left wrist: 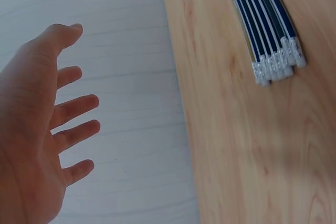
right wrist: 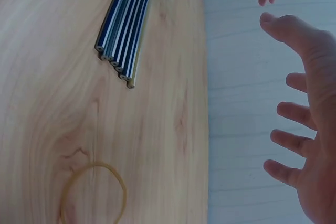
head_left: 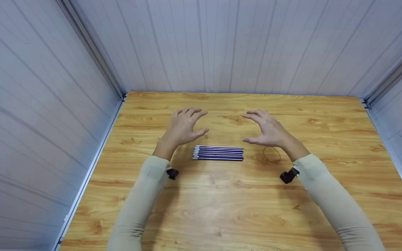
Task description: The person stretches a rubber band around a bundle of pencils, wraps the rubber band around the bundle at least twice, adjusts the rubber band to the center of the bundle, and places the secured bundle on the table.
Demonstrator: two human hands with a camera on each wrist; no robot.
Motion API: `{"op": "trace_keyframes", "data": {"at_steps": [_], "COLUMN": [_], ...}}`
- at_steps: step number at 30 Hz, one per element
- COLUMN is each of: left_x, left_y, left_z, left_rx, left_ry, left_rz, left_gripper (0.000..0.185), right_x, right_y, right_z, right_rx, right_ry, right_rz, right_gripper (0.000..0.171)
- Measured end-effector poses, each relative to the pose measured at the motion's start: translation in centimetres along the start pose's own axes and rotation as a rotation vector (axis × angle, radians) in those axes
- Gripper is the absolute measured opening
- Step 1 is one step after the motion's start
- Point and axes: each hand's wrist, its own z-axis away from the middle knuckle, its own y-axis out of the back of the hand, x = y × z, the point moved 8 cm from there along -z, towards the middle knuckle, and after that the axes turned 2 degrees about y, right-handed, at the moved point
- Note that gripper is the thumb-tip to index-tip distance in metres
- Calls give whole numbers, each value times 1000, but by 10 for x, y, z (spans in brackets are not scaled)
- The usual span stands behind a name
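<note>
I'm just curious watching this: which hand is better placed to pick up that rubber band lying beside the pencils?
Probably the right hand. The rubber band lies on the table just under its wrist, to the right of the pencils. The left hand hovers past the pencils' other end, so it would have to reach across them.

head high, wrists close, sharing pencils (head_left: 217, 153)

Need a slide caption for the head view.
Both open hands, left and right, hover above bundled pencils beside a rubber band.
</note>
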Motion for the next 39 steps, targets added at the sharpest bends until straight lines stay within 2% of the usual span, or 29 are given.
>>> {"op": "trace_keyframes", "data": {"at_steps": [5, 10, 13, 22, 27, 33, 39], "left_x": [3, 5, 6, -2, -5, -9, -16], "left_y": [-12, -20, -26, -58, -75, -89, -96], "left_z": [3, 9, 12, 26, 34, 37, 43], "left_rx": [-45, -26, -24, -137, -206, -252, -288], "left_ry": [-11, -32, -51, -19, -2, 30, 35], "left_rz": [48, 92, 114, 184, 203, 186, 194], "left_gripper": [63, 48, 45, 57, 67, 70, 69], "right_x": [-2, -1, 0, 2, 0, 1, -1], "right_y": [-11, -26, -33, -62, -75, -86, -99], "right_z": [-1, 4, 6, 11, 15, 14, 10], "right_rx": [-16, -41, -39, -103, -122, -146, -175], "right_ry": [11, 9, 1, -6, -4, -16, -47], "right_rz": [-41, -80, -102, -161, -157, -132, -105], "right_gripper": [88, 89, 88, 87, 85, 78, 70]}}
